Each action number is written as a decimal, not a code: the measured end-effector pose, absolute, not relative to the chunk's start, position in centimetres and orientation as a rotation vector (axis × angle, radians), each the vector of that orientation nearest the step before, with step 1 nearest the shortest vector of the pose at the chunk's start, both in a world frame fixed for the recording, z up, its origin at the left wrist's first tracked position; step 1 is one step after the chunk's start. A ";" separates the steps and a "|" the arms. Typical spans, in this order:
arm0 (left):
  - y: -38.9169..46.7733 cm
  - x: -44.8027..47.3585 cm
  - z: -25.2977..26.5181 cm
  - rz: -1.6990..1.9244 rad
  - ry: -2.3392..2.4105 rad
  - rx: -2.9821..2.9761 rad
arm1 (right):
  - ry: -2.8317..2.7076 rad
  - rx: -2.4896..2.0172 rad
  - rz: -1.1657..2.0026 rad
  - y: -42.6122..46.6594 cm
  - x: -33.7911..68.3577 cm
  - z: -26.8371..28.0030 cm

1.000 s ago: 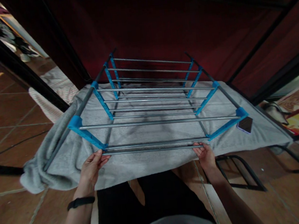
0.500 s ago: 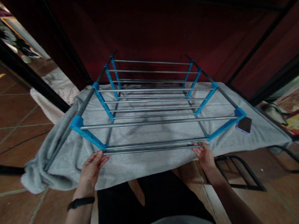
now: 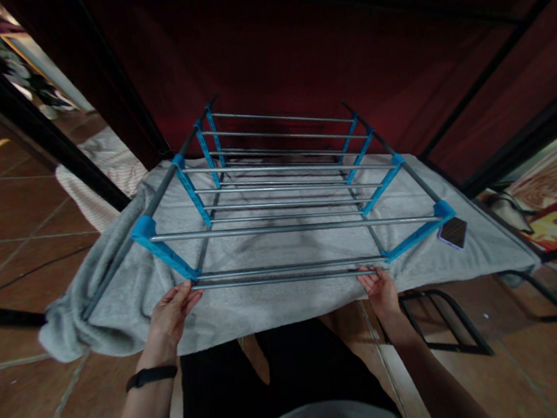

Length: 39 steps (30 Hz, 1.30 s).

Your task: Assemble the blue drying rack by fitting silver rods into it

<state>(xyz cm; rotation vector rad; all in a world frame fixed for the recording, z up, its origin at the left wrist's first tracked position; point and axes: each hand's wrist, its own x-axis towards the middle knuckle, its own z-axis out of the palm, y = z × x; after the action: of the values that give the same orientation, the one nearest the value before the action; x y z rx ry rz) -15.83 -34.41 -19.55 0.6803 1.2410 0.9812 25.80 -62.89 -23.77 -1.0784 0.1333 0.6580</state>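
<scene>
A rack frame (image 3: 291,229) of grey metal tubes and blue plastic side brackets lies on a grey blanket. Along its near side runs a loose-looking metal tube (image 3: 276,280), just in front of the rack's lowest near bar. My left hand (image 3: 172,310) pinches the left end of this tube, close to the near left blue bracket (image 3: 168,256). The tube's right end is between the fingers and thumb of my right hand (image 3: 379,289), beside the near right blue bracket (image 3: 415,239). Both hands are closed, palms partly turned up.
The grey blanket (image 3: 270,314) covers a low surface against a dark red panel (image 3: 260,50). A phone (image 3: 453,233) lies on it at the right. Black metal posts (image 3: 29,96) rise at the sides. A black tubular frame (image 3: 447,324) stands on the tiled floor.
Both hands keep their hold on the tube, almost still. The right side of the view shifts very slightly left; nothing is taken up or let go.
</scene>
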 end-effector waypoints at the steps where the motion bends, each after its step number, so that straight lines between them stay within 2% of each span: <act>1: -34.4 -15.9 -19.5 0.982 1.231 0.675 | 0.127 -1.077 0.658 -62.9 25.8 -23.8; 16: -34.0 -16.5 -20.9 0.987 1.208 0.688 | 0.120 -1.108 0.649 -62.7 25.7 -23.7; 39: -34.1 -15.7 -19.8 0.931 1.290 0.729 | 0.108 -1.129 0.622 -62.6 25.4 -23.5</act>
<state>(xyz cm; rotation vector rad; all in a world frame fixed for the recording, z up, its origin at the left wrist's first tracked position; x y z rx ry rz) -15.72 -34.08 -19.85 0.7289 1.2903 0.9309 25.39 -62.61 -23.54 -1.1295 0.1078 0.6223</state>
